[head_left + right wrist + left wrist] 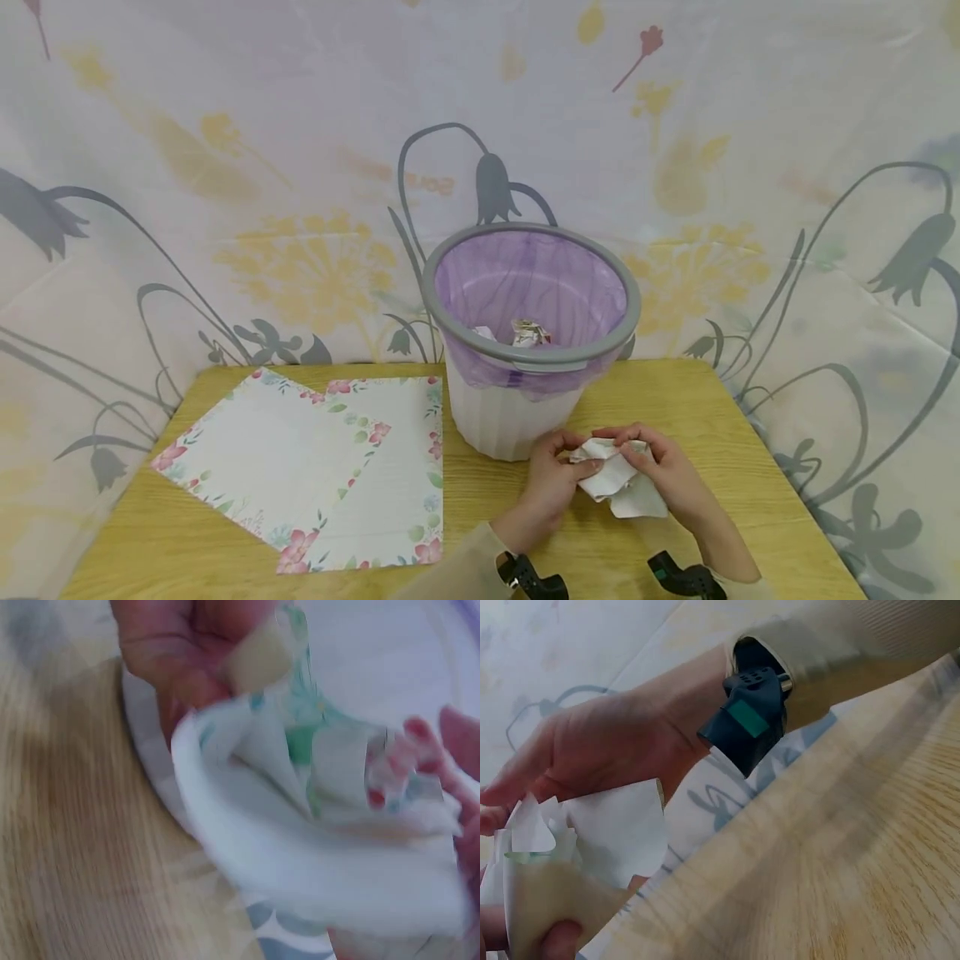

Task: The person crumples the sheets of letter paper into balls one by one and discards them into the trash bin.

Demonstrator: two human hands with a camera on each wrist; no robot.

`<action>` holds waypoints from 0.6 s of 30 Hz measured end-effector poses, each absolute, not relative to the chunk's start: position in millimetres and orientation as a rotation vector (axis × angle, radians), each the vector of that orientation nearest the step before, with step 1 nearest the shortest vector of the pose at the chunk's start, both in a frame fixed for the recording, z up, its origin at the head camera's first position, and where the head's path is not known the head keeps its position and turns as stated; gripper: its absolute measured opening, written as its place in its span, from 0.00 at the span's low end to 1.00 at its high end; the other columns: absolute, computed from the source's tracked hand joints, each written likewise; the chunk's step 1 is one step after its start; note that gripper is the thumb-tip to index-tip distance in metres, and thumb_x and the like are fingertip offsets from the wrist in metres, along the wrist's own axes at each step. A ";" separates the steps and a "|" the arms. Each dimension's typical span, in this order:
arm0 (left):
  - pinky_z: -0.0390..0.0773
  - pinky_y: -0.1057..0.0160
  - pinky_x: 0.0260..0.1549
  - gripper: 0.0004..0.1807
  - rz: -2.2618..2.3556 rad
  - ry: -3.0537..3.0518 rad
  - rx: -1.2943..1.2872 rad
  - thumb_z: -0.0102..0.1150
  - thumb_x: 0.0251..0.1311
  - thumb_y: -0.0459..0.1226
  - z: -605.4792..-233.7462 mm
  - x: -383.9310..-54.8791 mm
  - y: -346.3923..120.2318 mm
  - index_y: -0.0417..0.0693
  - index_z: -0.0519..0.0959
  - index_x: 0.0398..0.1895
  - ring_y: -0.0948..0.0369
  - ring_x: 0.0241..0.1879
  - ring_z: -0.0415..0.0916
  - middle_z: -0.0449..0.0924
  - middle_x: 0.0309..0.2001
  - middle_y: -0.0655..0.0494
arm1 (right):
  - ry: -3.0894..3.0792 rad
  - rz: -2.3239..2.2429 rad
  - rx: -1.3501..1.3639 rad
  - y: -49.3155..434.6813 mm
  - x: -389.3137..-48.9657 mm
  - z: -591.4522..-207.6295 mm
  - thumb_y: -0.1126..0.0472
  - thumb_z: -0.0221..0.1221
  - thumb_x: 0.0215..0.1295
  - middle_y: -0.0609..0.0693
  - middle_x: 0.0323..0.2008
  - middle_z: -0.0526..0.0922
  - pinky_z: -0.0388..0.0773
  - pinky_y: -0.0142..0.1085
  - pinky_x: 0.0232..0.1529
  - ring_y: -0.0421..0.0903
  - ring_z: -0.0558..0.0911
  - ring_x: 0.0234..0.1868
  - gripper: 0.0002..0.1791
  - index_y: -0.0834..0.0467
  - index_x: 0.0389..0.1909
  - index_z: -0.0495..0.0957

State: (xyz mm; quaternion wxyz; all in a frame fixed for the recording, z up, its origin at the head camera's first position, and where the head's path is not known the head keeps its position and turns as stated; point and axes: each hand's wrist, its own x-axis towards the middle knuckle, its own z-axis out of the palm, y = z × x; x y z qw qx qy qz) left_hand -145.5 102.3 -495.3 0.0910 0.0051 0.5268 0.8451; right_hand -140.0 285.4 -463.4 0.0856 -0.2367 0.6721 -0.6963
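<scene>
A crumpled sheet of paper [611, 477] is held between both hands above the table, in front of the bin. My left hand [551, 483] grips its left side, thumb on top. On the other side my right hand [671, 475] pinches it with curled fingers. The right wrist view shows the paper [315, 847] partly folded, a floral print with green and red on it; this view is blurred. In the left wrist view the paper [619, 832] has a loose flap standing out.
A white bin [495, 417] with a grey rim and purple liner stands behind the hands, crumpled paper [531, 333] inside it. Two flat flower-bordered sheets [270, 458] overlap on the wooden table [480, 517] at left. A patterned cloth [315, 150] hangs behind.
</scene>
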 end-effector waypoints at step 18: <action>0.75 0.70 0.20 0.18 2.368 1.381 0.103 0.61 0.61 0.23 -490.8 -149.8 88.0 0.37 0.74 0.55 0.64 0.29 0.78 0.79 0.40 0.53 | 1.587 -2.186 -0.913 301.3 -142.9 -477.8 0.82 0.51 0.67 0.51 0.71 0.68 0.79 0.40 0.54 0.48 0.73 0.65 0.36 0.65 0.75 0.56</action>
